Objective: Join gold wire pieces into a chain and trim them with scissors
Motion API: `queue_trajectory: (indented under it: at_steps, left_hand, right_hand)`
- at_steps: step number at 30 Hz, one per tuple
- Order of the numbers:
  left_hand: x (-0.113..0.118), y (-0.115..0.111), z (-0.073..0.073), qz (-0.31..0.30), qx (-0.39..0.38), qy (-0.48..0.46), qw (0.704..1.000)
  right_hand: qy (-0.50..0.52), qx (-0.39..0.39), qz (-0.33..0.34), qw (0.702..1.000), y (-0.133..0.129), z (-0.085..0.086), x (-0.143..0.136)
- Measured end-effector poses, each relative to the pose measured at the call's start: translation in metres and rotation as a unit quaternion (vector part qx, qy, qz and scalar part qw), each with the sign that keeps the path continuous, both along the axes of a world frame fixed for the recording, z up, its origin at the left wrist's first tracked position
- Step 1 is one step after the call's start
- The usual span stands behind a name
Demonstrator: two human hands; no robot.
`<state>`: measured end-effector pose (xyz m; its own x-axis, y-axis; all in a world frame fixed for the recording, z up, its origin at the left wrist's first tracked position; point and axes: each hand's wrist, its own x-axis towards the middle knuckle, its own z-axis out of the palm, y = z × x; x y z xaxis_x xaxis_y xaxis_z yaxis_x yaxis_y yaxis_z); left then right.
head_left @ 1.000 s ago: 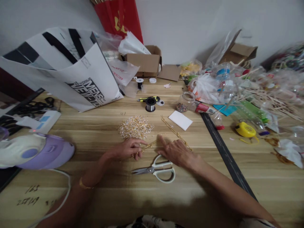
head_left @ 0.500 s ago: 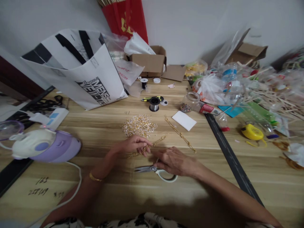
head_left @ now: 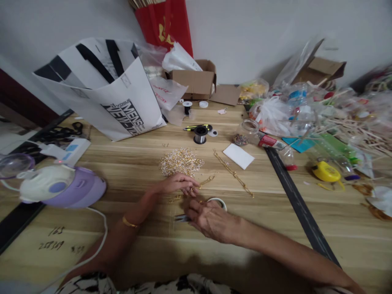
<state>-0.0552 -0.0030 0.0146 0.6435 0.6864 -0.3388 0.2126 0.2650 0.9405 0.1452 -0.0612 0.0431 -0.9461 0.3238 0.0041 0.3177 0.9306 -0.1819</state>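
Note:
My left hand (head_left: 179, 183) is closed on a gold chain (head_left: 209, 179), which comes out at both sides of its fingers. Just below it, my right hand (head_left: 210, 216) is over the scissors (head_left: 219, 203), with curled fingers; whatever it grips is hidden. The scissors' blade tips and part of a white handle show around that hand. Above my left hand lies a pile of small gold and clear pieces (head_left: 180, 162). A second gold chain (head_left: 234, 174) is stretched out on the table to the right.
A wire spool (head_left: 200, 134), a white card (head_left: 238, 156) and a jar of beads (head_left: 246, 132) stand or lie further back. At left are a purple and white bottle (head_left: 73, 187) and a paper bag (head_left: 104, 98). A yellow tape measure (head_left: 326, 170) lies right.
My right hand has moved left and its fingers have curled, covering more of the scissors. My left hand still holds the chain. The scene has shifted slightly right in view.

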Motion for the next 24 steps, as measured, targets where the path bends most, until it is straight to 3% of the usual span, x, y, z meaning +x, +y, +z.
queue_trajectory:
  at_steps: [5, 10, 17, 24]
  left_hand:
    - [-0.001, -0.002, 0.001, 0.021, -0.007, -0.015, 1.000]
    - [0.000, -0.006, -0.001, 0.046, -0.020, -0.023, 0.998]
    - [-0.001, -0.004, -0.004, 0.034, -0.011, -0.029, 0.999]
    - [-0.003, -0.001, -0.008, 0.028, -0.024, -0.042, 0.998]
  right_hand:
    - [-0.006, 0.088, 0.019, 0.996, 0.002, -0.003, -0.019]
    - [-0.006, 0.114, 0.045, 0.992, 0.007, -0.003, -0.050]
    - [-0.060, 0.159, -0.011, 0.985, 0.001, -0.007, -0.084]
    - [-0.046, 0.190, -0.010, 0.981, -0.004, -0.017, -0.093]
